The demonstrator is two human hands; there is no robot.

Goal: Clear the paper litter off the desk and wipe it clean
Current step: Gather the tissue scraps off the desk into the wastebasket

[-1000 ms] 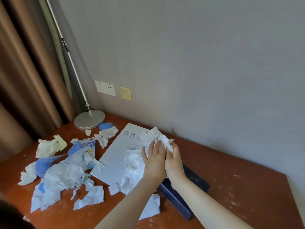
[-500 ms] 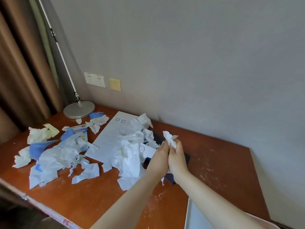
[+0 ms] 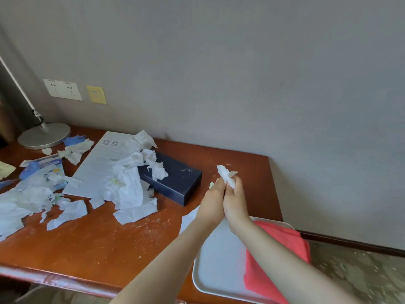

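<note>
Litter pickup step: left hand [image 3: 213, 197] and right hand [image 3: 235, 197] pressed together, fingers curled round a crumpled white tissue scrap [image 3: 226, 174] held above the desk [image 3: 92, 242]. Next, likely drop it on the white tray [image 3: 215, 260] (red cloth [image 3: 280, 249] on it). Big torn-paper pile [image 3: 125, 183] remains left, draped over the navy box [image 3: 179, 181]; crumbs need wiping.

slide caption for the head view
Both hands hold a crumpled tissue above a littered desk.
</note>
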